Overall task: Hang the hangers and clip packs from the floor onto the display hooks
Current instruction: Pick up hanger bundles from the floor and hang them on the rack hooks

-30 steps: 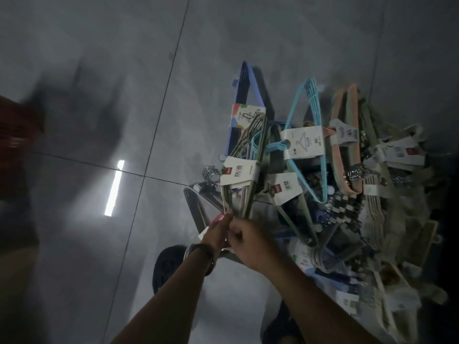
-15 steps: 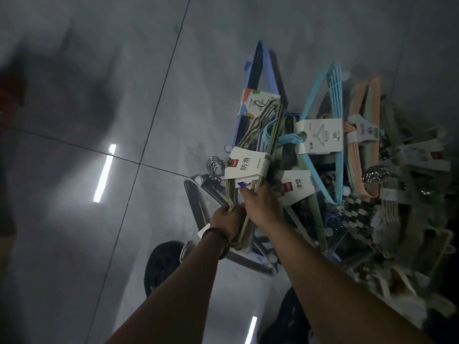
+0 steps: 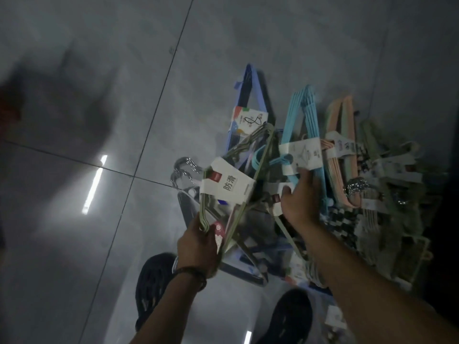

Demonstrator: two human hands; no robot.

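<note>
Since half a second ago the right hand (image 3: 301, 202) has let go of the green hanger bundle (image 3: 227, 184) and has gone over to the light blue hanger pack (image 3: 310, 112), so the two hands, close together before, are now apart. Its fingers are stretched out with the thumb spread wide, and the fingertips touch the lower edge of that pack's white label (image 3: 301, 155); no closed grip shows there. The left hand (image 3: 198, 244) alone grips the green bundle by its lower end, fingers curled round the wires. The bundle is raised and tilted over the near side of the pile, with its white paper band (image 3: 233, 189) turned toward the camera. A dark cord bracelet (image 3: 191, 274) sits on the left wrist. All the other packs lie heaped on the grey tiled floor (image 3: 124, 95): a dark blue hanger pack (image 3: 250, 80) at the far side, the light blue one just beside it, and peach hangers (image 3: 344, 125) next to that. Chrome hooks (image 3: 185, 165) stick out at the heap's left edge. Two dark shoes (image 3: 154, 281) stand on the floor at the near side of the heap.
</note>
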